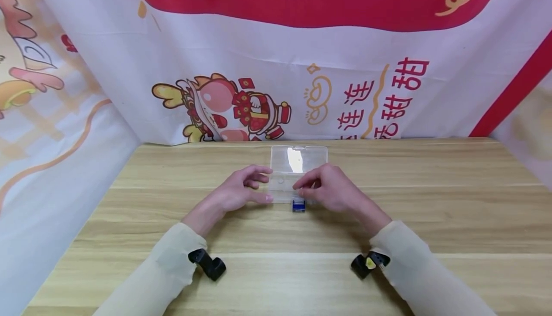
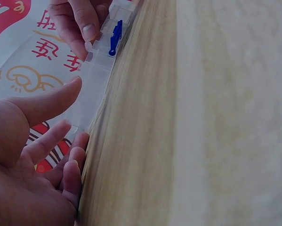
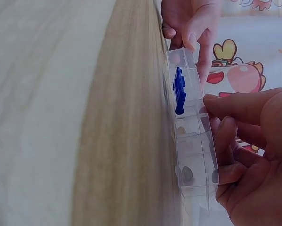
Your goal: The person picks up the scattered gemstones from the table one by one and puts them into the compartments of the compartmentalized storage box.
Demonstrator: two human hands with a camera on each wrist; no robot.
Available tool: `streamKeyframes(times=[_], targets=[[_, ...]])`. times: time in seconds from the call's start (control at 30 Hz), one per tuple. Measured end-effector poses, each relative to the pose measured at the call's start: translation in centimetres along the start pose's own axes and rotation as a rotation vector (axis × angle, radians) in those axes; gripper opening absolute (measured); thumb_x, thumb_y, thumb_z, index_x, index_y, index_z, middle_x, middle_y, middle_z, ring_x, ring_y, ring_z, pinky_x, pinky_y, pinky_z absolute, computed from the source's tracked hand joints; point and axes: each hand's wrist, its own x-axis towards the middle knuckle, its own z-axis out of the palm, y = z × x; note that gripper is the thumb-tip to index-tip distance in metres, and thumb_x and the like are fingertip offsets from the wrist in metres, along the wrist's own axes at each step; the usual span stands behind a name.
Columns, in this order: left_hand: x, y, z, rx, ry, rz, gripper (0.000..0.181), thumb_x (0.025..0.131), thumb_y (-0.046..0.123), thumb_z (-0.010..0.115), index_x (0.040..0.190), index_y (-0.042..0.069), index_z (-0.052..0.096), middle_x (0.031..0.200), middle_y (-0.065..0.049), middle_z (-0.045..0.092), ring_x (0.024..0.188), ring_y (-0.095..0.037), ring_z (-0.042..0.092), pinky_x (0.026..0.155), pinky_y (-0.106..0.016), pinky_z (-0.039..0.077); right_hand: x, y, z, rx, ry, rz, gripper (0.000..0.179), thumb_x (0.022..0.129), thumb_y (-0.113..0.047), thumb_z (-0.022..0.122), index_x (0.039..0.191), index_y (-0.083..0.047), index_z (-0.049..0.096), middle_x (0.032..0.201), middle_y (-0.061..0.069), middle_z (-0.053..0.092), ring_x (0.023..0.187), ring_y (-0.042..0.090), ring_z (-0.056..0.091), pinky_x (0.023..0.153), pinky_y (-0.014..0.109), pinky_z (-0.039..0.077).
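A clear plastic compartment box lies on the table with its transparent lid folded back. A blue latch sits on its front wall. My left hand is at the box's left end, fingers spread and relaxed, thumb at the front corner. Over the right half of the box, my right hand has curled fingers and appears to pinch a small pale piece between thumb and index finger. Small items lie in the compartments, among them a greyish piece and a tan piece.
The wooden table stretches around the box on every side. Behind it hangs a printed cloth, and another cloth covers the left side. A black wrist camera is strapped at the left sleeve.
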Motion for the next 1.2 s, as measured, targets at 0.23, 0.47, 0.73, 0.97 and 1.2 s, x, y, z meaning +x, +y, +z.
streamKeyframes(times=[0.23,0.47,0.73,0.97,1.2], targets=[[-0.18,-0.07,-0.04,-0.007,0.003,0.000,0.063,0.090,0.020,0.086,0.146,0.029,0.060,0.144,-0.001,0.062,0.127,-0.027,0.050,0.113,-0.045,0.041,0.11,0.01,0.23,0.000,0.013,0.023,0.013,0.098,-0.013,0.077,0.108,-0.016,0.084,0.097,0.000,0.076,0.085,0.019,0.060,0.072,0.031,0.051],[-0.03,-0.12,-0.05,-0.010,-0.001,-0.006,0.064,0.089,0.021,0.087,0.146,0.030,0.060,0.145,-0.001,0.062,0.128,-0.027,0.050,0.113,-0.045,0.041,0.15,0.01,0.33,-0.013,0.020,0.035,0.012,0.097,-0.013,0.078,0.106,-0.017,0.084,0.096,-0.001,0.076,0.084,0.019,0.061,0.072,0.030,0.051],[0.07,-0.13,-0.12,-0.001,-0.005,-0.002,0.063,0.090,0.022,0.086,0.147,0.028,0.059,0.145,-0.002,0.062,0.128,-0.027,0.050,0.113,-0.046,0.041,0.11,-0.09,0.39,-0.021,0.023,0.036,0.012,0.096,-0.013,0.078,0.106,-0.018,0.084,0.096,-0.001,0.076,0.084,0.018,0.061,0.070,0.029,0.051],[0.03,-0.03,-0.16,-0.007,-0.012,-0.005,0.063,0.090,0.021,0.086,0.147,0.028,0.059,0.146,-0.003,0.062,0.128,-0.028,0.049,0.112,-0.044,0.041,0.10,-0.07,0.35,-0.027,0.020,0.021,0.013,0.096,-0.013,0.079,0.107,-0.016,0.084,0.096,-0.001,0.077,0.083,0.018,0.061,0.070,0.029,0.051],[0.11,-0.09,-0.13,-0.012,-0.013,-0.004,0.063,0.091,0.021,0.085,0.147,0.027,0.059,0.146,-0.004,0.061,0.128,-0.028,0.049,0.111,-0.044,0.041,0.08,-0.01,0.28,-0.036,0.020,-0.001,0.013,0.096,-0.013,0.079,0.108,-0.015,0.084,0.095,-0.002,0.077,0.082,0.017,0.061,0.070,0.029,0.051]])
